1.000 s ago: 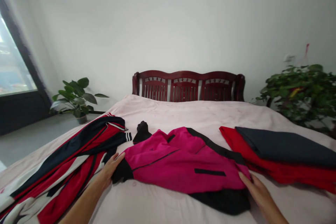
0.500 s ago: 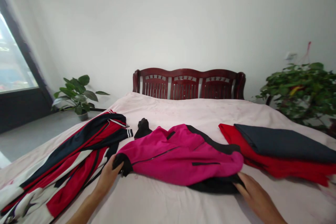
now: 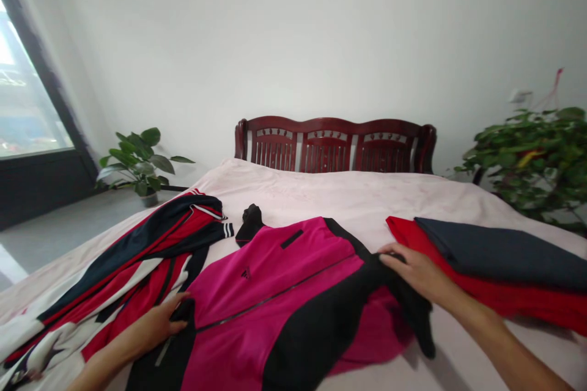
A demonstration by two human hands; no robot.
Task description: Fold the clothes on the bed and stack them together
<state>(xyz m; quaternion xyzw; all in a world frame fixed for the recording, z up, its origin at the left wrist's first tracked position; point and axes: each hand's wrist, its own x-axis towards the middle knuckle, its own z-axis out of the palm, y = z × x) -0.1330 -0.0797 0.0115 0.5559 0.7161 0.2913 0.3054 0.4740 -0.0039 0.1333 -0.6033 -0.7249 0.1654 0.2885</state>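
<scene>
A magenta and black zip jacket lies spread across the bed in front of me, its front zipper and a small dark logo showing upward. At its left end my left hand pinches the black edge, thumb on top. My right hand grips black fabric at the jacket's right side, and a black sleeve-like piece hangs below the fingers. A second black sleeve end pokes out at the far left of the jacket. Part of the near side runs out of view at the bottom.
Rumpled red, navy and white clothes lie along the left. Folded dark grey cloth rests on red cloth at right. Pale pink sheet covers the bed, before a wooden headboard. Potted plants flank it.
The jacket has been opened out toward me, showing its logo and more of its front. My left hand moved nearer and left; my right hand moved up onto the black fabric.
</scene>
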